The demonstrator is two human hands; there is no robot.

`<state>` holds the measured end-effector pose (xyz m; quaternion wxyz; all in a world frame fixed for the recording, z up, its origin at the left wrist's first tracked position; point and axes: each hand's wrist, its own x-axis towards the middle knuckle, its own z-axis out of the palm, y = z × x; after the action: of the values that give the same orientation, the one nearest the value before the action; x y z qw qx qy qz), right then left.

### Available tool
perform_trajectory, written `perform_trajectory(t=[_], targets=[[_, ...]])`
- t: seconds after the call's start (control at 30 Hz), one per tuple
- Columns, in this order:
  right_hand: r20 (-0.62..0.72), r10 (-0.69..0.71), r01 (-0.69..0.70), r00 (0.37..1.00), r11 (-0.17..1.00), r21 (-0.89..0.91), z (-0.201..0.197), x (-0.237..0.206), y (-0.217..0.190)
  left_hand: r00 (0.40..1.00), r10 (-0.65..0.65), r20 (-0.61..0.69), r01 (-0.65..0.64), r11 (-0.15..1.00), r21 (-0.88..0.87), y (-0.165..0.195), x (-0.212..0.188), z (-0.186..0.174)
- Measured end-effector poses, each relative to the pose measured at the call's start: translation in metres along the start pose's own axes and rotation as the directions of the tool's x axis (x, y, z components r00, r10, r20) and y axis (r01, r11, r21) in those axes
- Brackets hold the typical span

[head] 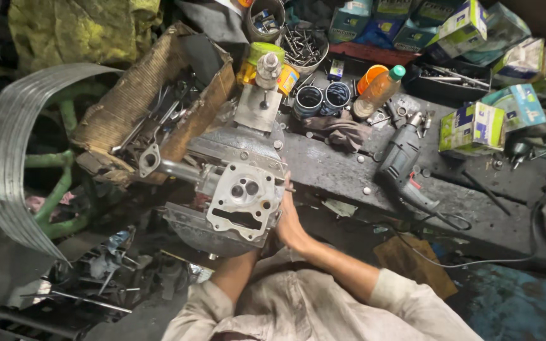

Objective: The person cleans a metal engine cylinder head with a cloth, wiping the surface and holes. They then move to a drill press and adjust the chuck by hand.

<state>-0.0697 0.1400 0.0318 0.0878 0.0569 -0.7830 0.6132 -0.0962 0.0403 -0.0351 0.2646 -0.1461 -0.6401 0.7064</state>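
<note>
Cylinder head (244,201) sits face-up on the press stand (235,148) at bench edge, centre frame. Right hand (291,218) is pressed flat against its 3 o'clock side, fingers together, steadying it. Left hand is hidden under the head at 6 o'clock; grip can't be told. Looks like positioning/seating; next needs square alignment. Drill (401,165) lies at 3 o'clock.

Pale silver-grey cast-metal cylinder head (246,201). Grimy dark grey surface (349,170). Clear orange plastic bottle (377,93), green cap. Green-and-white cardboard boxes (472,128). Ribbed grey curved metal sheet (7,158).
</note>
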Motion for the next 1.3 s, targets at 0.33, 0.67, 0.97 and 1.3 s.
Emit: perform_trajectory(t=[0.33,0.67,0.97,1.3], targets=[[-0.104,0.074,-0.096,0.992,0.967,-0.235,-0.020,0.063,0.026,0.815,0.133,0.564,0.129,-0.991,0.047,-0.016,-0.024,-0.053],[0.036,0.049,-0.032,0.998,0.921,-0.389,-0.009,0.046,0.046,0.806,0.067,0.588,0.162,-0.981,-0.110,-0.006,-0.025,-0.047],[0.112,0.063,-0.051,0.992,0.993,-0.110,-0.005,0.002,-0.006,0.829,0.027,0.559,0.120,-0.984,-0.130,-0.001,0.008,0.000],[-0.175,-0.084,0.083,0.981,0.996,-0.012,-0.017,0.046,-0.002,0.905,0.112,0.411,0.257,-0.912,-0.319,-0.008,-0.025,-0.045]])
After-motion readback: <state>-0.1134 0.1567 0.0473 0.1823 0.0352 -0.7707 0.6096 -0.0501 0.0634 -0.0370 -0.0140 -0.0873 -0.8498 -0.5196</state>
